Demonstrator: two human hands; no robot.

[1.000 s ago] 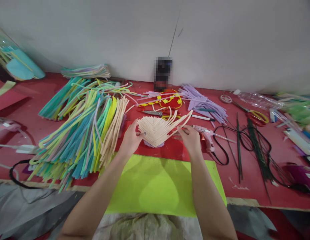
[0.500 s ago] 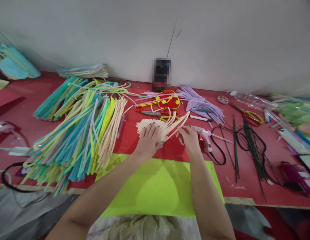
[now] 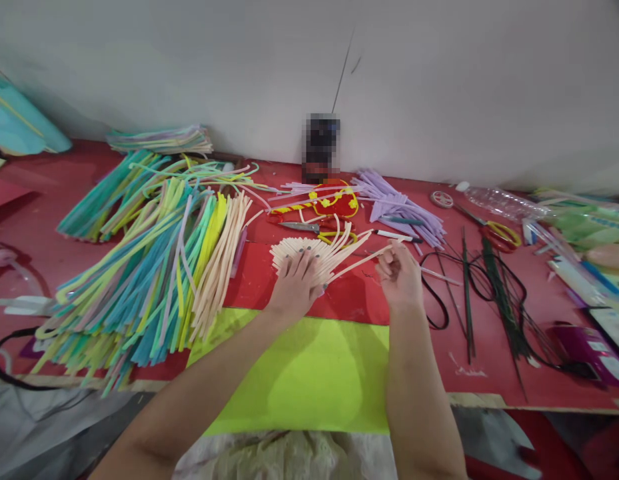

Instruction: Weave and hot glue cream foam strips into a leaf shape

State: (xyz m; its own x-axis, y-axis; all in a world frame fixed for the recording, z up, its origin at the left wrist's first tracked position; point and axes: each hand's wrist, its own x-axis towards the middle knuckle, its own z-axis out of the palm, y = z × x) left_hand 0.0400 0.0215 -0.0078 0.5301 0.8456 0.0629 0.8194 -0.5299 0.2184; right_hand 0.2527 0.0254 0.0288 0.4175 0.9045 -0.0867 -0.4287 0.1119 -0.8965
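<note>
My left hand (image 3: 295, 283) lies flat with fingers spread on a woven, heart-shaped piece of cream strips (image 3: 294, 251) on the red table. My right hand (image 3: 400, 275) is to its right, fingers pinched on one loose cream strip (image 3: 359, 263) that runs from the piece out to the right. Just behind my right hand lies a glue gun, mostly hidden by it.
A big pile of coloured strips (image 3: 154, 267) fills the left. A lime-green sheet (image 3: 309, 373) lies at the near edge. Red-handled scissors (image 3: 309, 225), lilac strips (image 3: 399, 203), black cable and green wires (image 3: 494, 280), yellow-handled scissors (image 3: 499, 230) and a plastic bottle (image 3: 504, 202) lie behind and right.
My left hand moved from the piece's left edge onto its top and stayed flat there. My right hand shifted right, pulling one cream strip outward, and now covers the glue gun.
</note>
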